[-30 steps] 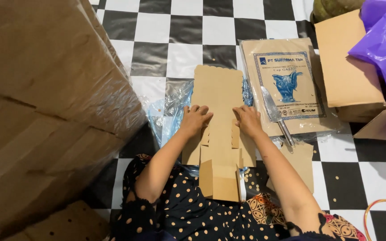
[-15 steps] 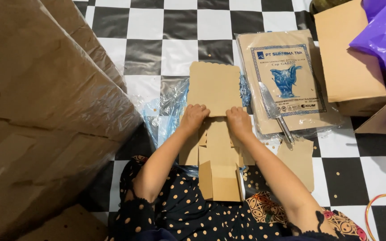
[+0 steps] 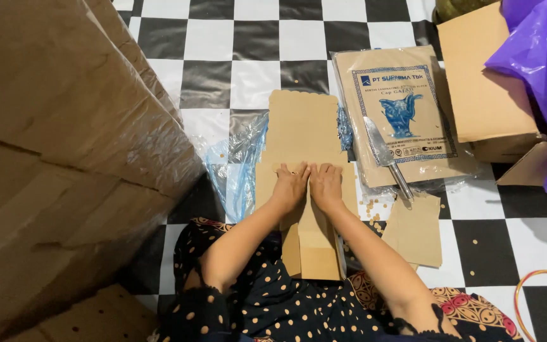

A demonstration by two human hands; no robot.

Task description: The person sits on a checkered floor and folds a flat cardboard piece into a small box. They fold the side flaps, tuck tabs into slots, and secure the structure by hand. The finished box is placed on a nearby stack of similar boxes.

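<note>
A black-and-white checkered floor (image 3: 216, 38) carries everything — big cardboard boxes (image 3: 52, 145) crowd the left. The flat cardboard blank (image 3: 302, 136) lies at centre on blue plastic (image 3: 235, 168); left hand (image 3: 291, 185) and right hand (image 3: 326, 185) press it, palms flat, grasping nothing.

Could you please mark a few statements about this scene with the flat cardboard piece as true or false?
1. Both hands, left hand and right hand, press on the flat cardboard piece. True.
2. The right hand holds the knife. False: it lies on the wrapped stack of sheets.
3. The floor is checkered black and white. True.
4. The plastic bag is green. False: it is purple.
</note>
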